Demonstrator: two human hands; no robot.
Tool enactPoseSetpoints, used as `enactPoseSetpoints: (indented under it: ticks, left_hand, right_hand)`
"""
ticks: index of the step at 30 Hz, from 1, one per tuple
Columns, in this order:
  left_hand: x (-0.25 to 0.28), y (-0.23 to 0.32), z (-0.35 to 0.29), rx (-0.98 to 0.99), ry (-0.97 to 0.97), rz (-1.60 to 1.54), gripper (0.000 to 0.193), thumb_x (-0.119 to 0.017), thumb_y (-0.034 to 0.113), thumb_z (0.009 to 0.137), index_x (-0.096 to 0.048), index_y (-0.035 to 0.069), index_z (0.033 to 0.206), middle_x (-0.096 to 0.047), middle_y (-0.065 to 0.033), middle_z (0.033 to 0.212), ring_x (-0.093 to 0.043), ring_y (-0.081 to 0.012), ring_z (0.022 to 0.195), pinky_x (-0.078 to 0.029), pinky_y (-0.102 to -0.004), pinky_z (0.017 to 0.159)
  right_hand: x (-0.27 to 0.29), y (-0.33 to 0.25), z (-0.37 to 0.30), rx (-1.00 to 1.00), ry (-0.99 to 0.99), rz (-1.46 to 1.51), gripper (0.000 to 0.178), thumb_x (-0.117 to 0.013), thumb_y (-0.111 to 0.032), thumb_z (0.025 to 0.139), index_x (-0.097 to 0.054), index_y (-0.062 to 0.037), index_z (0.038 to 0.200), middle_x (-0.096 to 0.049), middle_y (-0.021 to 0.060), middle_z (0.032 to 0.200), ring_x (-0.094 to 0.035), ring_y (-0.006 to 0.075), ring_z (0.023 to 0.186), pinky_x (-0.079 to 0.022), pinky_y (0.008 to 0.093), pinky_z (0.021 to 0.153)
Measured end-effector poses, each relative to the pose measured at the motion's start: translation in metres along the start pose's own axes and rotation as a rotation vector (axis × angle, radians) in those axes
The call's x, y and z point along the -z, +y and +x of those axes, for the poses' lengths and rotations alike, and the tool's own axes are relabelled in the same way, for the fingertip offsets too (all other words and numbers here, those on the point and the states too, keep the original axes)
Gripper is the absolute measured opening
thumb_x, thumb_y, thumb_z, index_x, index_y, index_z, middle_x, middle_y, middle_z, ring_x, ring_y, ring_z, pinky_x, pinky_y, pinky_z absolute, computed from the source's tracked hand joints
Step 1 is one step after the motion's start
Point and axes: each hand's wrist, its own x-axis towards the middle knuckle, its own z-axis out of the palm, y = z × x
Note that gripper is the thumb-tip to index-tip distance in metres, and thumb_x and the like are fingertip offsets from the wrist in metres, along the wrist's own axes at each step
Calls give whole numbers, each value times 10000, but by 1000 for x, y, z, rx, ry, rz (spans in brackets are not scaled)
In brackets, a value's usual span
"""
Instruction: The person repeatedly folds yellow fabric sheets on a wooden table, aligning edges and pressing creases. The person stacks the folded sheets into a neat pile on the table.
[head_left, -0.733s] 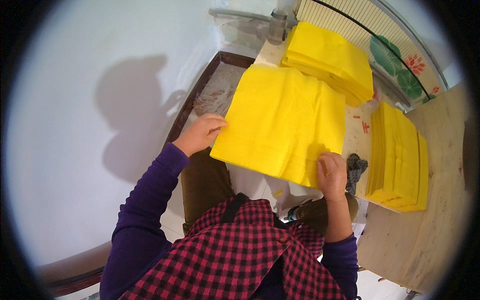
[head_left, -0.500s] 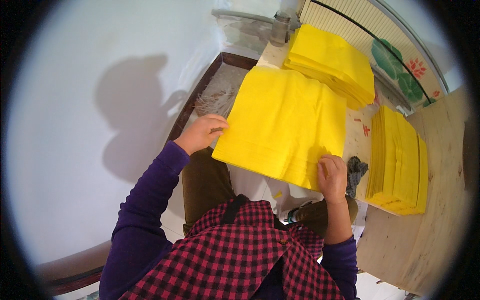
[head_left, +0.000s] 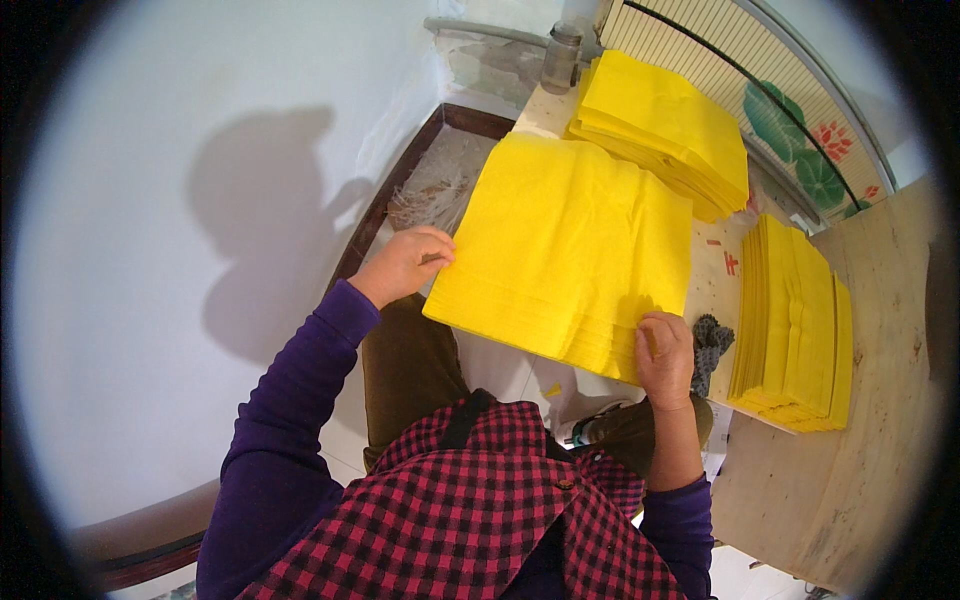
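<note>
In front of me a stack of large yellow sheets (head_left: 560,240) lies on the table, its near edge jutting out over my legs. The sheets could be paper or thin cloth; I cannot tell which. My left hand (head_left: 408,265) is closed at the left edge of the stack, fingertips and thumb pinching it. At the near right corner my right hand (head_left: 665,362) has its fingers curled and pressed against the edge. Fine layered lines run along the near edge, close to the right hand.
Behind the stack lies another thick pile of yellow sheets (head_left: 665,115), and a third pile (head_left: 795,330) is to the right. A dark grey cloth (head_left: 711,350) sits beside my right hand. A glass jar (head_left: 561,60) stands at the far corner. The wall (head_left: 130,300) is on my left.
</note>
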Motion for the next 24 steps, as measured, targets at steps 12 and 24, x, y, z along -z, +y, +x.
enactPoseSetpoints:
  ticks: [12,24]
  left_hand:
    - [3,19,-13,-128,98,114,101,-659,10,795,-653,-6,894,-653,-121,1019,-610,-308,988,-492,-384,871]
    - [-7,12,-19,-144,65,188,89,-649,11,806,-661,0,894,-643,-114,1041,-598,-315,1004,-486,-390,872]
  right_hand:
    - [2,-3,-6,2,4,-26,124,-685,-5,752,-640,-30,864,-642,120,945,-602,328,919,-489,406,831]
    - [0,0,-13,20,10,3,136,-689,-2,754,-638,-24,879,-638,137,970,-597,347,940,-478,411,848]
